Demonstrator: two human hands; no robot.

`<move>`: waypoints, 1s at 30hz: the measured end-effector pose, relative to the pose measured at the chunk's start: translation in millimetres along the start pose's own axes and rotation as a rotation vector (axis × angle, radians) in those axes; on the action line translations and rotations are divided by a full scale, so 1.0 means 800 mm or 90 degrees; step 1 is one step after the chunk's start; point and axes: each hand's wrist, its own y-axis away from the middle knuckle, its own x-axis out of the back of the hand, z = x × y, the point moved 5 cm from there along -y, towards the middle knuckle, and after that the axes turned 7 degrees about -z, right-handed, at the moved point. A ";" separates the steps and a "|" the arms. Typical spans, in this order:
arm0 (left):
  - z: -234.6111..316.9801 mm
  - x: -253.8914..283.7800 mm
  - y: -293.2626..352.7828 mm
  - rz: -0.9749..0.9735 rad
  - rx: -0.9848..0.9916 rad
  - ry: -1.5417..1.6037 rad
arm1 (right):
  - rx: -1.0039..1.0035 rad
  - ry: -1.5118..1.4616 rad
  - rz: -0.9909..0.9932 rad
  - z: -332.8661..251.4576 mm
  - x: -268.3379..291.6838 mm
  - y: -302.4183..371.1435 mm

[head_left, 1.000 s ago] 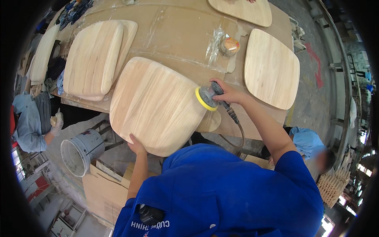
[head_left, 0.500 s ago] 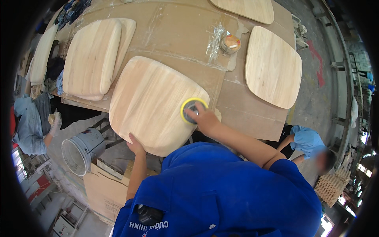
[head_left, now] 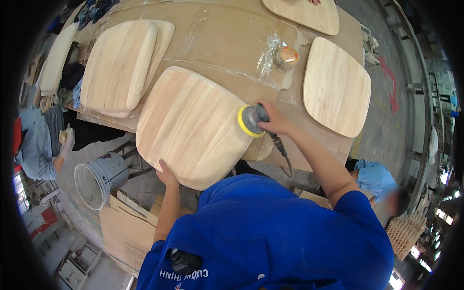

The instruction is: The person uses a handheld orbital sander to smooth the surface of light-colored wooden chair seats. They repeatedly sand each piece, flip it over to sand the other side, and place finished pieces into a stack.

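Gripping the sander (head_left: 253, 118) in my right hand (head_left: 275, 119), I clasp the stiff-looking board (head_left: 193, 128) by its rim, likely surest, left hand (head_left: 167, 175) beyond the table's (head_left: 222, 48) near edge.

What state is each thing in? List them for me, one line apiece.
Right hand, closed round the sander.
Sander, tilted, at the right edge of the front panel; whether running, cannot tell.
Left hand, gripping the front panel's near-left edge.
Front panel, unpainted, jutting past the cardboard.
Left panels, stacked askew.
Right panel, lying singly on the cardboard.
Bucket, open-topped.
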 end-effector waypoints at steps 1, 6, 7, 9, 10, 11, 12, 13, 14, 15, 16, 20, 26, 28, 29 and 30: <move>-0.001 0.000 0.000 0.001 0.002 0.012 | -0.020 -0.030 -0.027 0.009 0.009 -0.004; -0.003 -0.001 -0.002 0.016 0.003 -0.018 | 0.000 -0.075 -0.049 0.015 0.022 0.001; -0.004 -0.002 -0.003 0.013 0.014 -0.014 | -0.010 0.023 -0.022 0.011 0.016 0.006; -0.002 -0.001 -0.001 0.015 0.003 -0.019 | -0.015 0.081 0.004 -0.004 -0.009 0.022; -0.002 0.000 0.000 0.014 -0.001 -0.007 | -0.006 0.108 0.026 -0.015 -0.027 0.029; -0.001 0.000 0.000 0.011 0.005 -0.010 | -0.052 0.154 -0.002 -0.021 -0.049 0.033; 0.000 0.000 0.001 0.006 0.009 -0.001 | -0.031 0.193 0.006 -0.032 -0.067 0.036; 0.000 -0.001 0.000 -0.003 0.016 0.019 | -0.022 0.233 -0.007 -0.043 -0.086 0.037; 0.003 0.000 0.001 0.002 0.011 0.001 | 0.021 0.270 0.002 -0.056 -0.101 0.039; 0.005 0.000 0.002 0.003 0.012 -0.007 | 0.063 0.306 0.011 -0.066 -0.113 0.041; 0.005 0.000 0.002 0.001 0.027 -0.011 | 0.064 0.311 -0.021 -0.071 -0.125 0.045; 0.011 0.000 0.003 -0.009 0.009 -0.029 | 0.049 0.305 -0.085 -0.077 -0.137 0.048; 0.004 0.003 0.001 -0.005 0.020 -0.014 | -0.062 0.296 0.040 -0.044 -0.073 0.030; 0.002 0.001 -0.001 -0.014 0.028 0.027 | -0.088 0.309 0.083 -0.035 -0.058 0.036; 0.003 0.002 -0.001 -0.006 0.022 0.010 | -0.088 0.309 0.098 -0.034 -0.055 0.043; 0.002 0.002 0.000 -0.002 0.027 0.003 | -0.094 0.311 0.108 -0.033 -0.055 0.051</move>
